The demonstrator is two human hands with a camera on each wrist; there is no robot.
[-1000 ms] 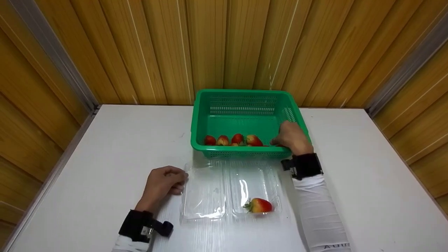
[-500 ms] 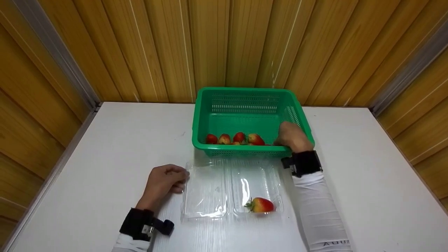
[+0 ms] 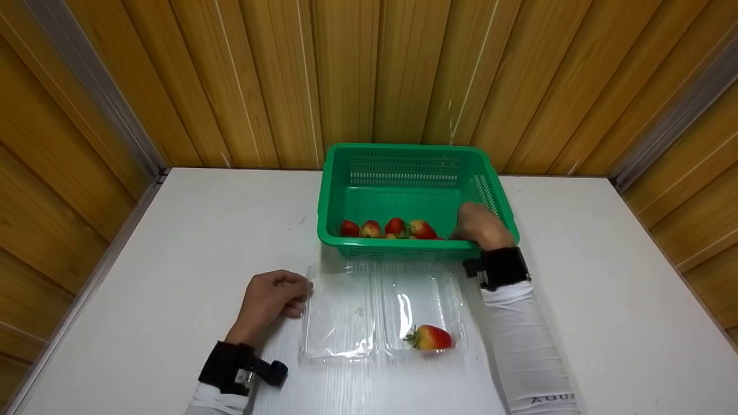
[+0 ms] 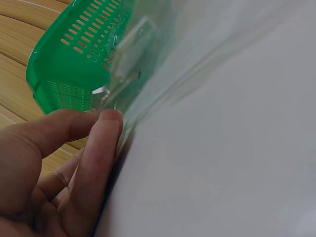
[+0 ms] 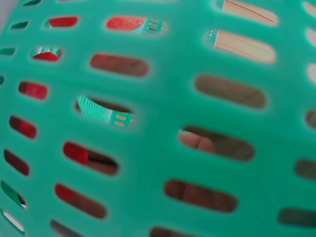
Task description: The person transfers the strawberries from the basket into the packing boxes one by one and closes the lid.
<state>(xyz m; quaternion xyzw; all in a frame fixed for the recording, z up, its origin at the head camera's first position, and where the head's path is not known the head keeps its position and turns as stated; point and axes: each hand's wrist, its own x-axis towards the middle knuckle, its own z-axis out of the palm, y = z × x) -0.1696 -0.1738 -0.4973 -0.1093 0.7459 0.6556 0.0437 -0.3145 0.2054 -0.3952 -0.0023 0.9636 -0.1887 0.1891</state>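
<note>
A green slotted basket stands at the back of the white table, with several strawberries in a row along its near wall. My right hand reaches down into its near right corner. The fingers are hidden there, and only bits of skin and red fruit show through the basket wall. An open clear clamshell box lies in front of the basket. One strawberry sits in its right half. My left hand pinches the box's left edge between thumb and forefinger.
Wooden panel walls close in the table at the back and on both sides. Bare white tabletop stretches left of the basket and right of my right arm. The basket stands just beyond the clamshell's far edge.
My right hand has sunk slightly deeper into the basket's corner. The left hand and the clamshell have stayed put.
</note>
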